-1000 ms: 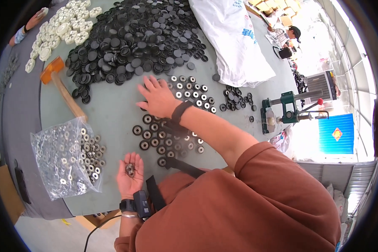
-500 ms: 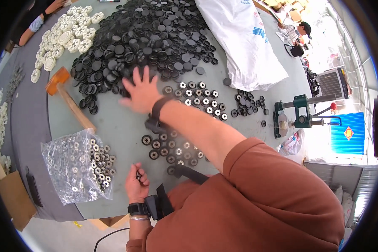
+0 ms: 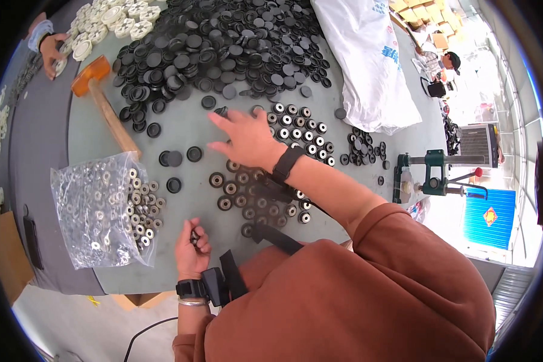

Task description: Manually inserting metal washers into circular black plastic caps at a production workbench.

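My right hand (image 3: 250,140) is over the middle of the table, open, its fingers spread and palm down. Black round caps (image 3: 208,102) lie near its fingertips; whether it touches any I cannot tell. Beside and beneath that wrist, rows of black caps with metal bearings set in them (image 3: 229,187) cover part of the table. Close to my body, my left hand (image 3: 192,247) is curled closed around small metal bearings (image 3: 194,236), mostly hidden by the fingers. To its left, loose metal bearings (image 3: 143,211) spill from a clear plastic bag (image 3: 96,217).
A large heap of black caps (image 3: 223,45) fills the far side. An orange-headed mallet (image 3: 105,108) lies left, near white plastic parts (image 3: 117,18). A white sack (image 3: 371,72) and a green hand press (image 3: 433,169) are right. Another person's hand (image 3: 51,53) reaches in at upper left.
My right hand has come away from the heap, rightward and nearer me. Several black caps now lie loose in front of the heap. My left hand stays closed. The camera view has shifted slightly.
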### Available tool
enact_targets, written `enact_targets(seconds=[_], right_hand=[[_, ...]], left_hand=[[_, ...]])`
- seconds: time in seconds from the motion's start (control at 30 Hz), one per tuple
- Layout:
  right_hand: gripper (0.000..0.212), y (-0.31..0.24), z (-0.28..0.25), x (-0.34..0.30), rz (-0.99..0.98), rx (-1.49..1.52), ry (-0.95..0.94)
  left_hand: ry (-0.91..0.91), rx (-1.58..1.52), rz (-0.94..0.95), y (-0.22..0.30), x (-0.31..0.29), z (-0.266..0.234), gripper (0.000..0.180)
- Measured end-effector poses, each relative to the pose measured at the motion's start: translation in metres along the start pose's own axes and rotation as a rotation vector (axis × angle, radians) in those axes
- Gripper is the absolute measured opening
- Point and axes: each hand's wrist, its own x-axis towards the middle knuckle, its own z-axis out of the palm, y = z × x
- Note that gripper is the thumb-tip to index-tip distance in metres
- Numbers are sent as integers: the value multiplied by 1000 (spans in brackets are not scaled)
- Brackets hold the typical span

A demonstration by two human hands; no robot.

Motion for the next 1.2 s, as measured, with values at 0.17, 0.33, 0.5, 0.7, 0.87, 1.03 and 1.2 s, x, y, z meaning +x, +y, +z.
enact_targets(seconds=[0.17,0.33,0.5,0.7,0.87,1.03,1.2], right_hand=[[19,-1,-3,12,76,63,17],[19,-46,42,28,-371,216,171],[21,-56,53,46,-361,221,30],[20,-48,26,30,14,303,-67],[22,-47,38,-8,-121,260,5],[23,-9,4,18,122,172,290],[24,16,9,38,-21,129,81]], left_hand=[[-26,-27,11,1,-2,-9,26],[6,5,17,0,-2,-4,27],[3,-18,9,1,-3,-10,27],[-53,-93,-22,0,-2,-15,26],[-47,-78,-30,3,1,-16,26],[12,-86,-36,3,-2,-11,24],[-6,-77,-41,3,1,-9,25]])
